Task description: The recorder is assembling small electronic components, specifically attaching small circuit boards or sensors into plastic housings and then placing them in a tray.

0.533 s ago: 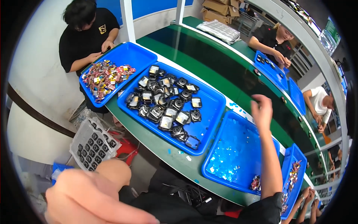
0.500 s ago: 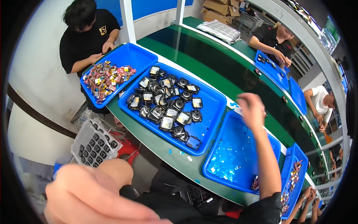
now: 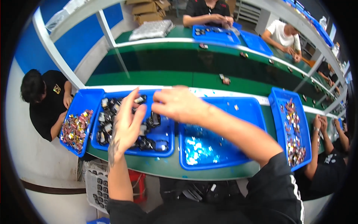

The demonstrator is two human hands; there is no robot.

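Note:
My left hand (image 3: 128,123) is over a blue tray (image 3: 166,128) of black plastic casings (image 3: 106,128), some with pale labels. Its thumb and fingers are apart, and I see nothing held in them. Close beside it, my right hand (image 3: 179,102) reaches across at the far right corner of that tray. Its fingers are bent together and slightly blurred; whatever they hold, if anything, is hidden. Under my right forearm lies a second blue tray (image 3: 248,110), scattered with shiny blue film scraps (image 3: 195,149).
Blue bins of small wired parts (image 3: 76,128) stand left and right (image 3: 294,145). Beyond a white rail runs a green conveyor belt (image 3: 149,74) carrying small parts (image 3: 225,79). A person (image 3: 44,104) works at left; others sit opposite and right. A pale tray (image 3: 99,190) sits low at left.
The view has swung left and levelled. My left hand has gone from the near lower left to above the casings. My right hand has moved from the scrap tray's far edge toward the casings.

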